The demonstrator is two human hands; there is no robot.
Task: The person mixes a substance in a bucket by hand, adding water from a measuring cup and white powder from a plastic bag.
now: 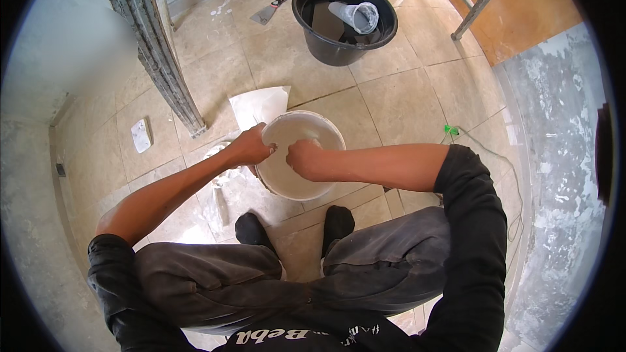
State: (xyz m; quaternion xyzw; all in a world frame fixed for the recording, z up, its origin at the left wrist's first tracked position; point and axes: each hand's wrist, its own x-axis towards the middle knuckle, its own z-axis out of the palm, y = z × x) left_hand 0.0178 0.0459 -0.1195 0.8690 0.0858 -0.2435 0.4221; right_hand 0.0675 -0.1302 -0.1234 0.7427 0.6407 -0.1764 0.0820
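A white plastic bucket (337, 132) stands on the tiled floor in front of my feet, its inside pale and smeared. My left hand (254, 146) grips its left rim, thumb over the inner side. My right hand (304, 160) is curled into a fist inside the bucket opening. Whether something is in that fist is hidden from above. Just beyond the bucket's left rim lies a white sheet (259, 103). Crumpled plastic wrap (213, 205) with white residue rests on the floor beside my left foot.
Farther ahead, a black tub (325, 54) of dark water holds a whitish cylindrical container (359, 15). A putty knife (273, 7) lies beside it. A paint-spattered metal post (151, 44) stands at left, near a white flat piece (141, 136). A thin cord (508, 159) trails along the right wall.
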